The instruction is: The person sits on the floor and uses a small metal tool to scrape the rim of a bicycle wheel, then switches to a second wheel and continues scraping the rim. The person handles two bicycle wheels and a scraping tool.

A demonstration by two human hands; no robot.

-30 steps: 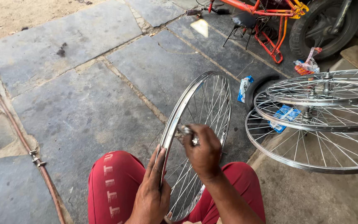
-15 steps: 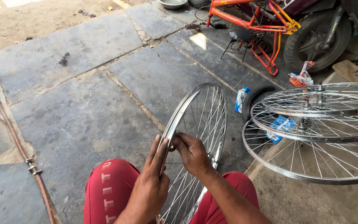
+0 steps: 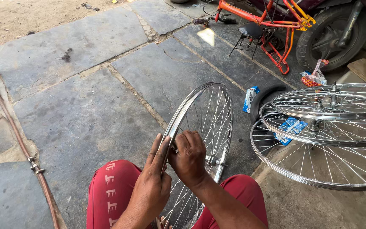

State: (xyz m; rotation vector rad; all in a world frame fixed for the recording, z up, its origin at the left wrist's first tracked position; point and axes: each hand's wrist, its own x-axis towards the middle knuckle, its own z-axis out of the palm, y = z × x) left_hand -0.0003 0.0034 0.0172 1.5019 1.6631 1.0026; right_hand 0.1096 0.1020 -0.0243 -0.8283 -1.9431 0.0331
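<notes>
**Bare spoked wheel upright between the knees, both hands on the near rim**

Left hand (image 3: 153, 188): flat, fingers straight, laid along the near side of the rim; bracing, not clenched. Right hand (image 3: 190, 159): fingers curled shut at the rim's inner edge, seemingly pinching something small near a spoke end; what it is I can't tell, the fingers hide it.

Bicycle wheel (image 3: 204, 140): no tyre, stands upright on its edge between the red-trousered knees (image 3: 111, 191), hub (image 3: 214, 161) just right of the right hand, far edge out over the stone floor (image 3: 85, 114).

Handling, my read: light for its size, rim stiff and smooth metal, so slippery under a flat palm. Spokes are thin and springy; don't lift by one. Take it at the rim, or at the hub for carrying. It will roll or tip if the knees let go.

Further right: stacked spoked wheels (image 3: 331, 135) lying flat, blue packet (image 3: 291, 127) underneath. Left edge: hose (image 3: 22, 144) along the floor. Far end: orange bicycle frame (image 3: 272, 21), motorbike tyre (image 3: 331, 34).
</notes>
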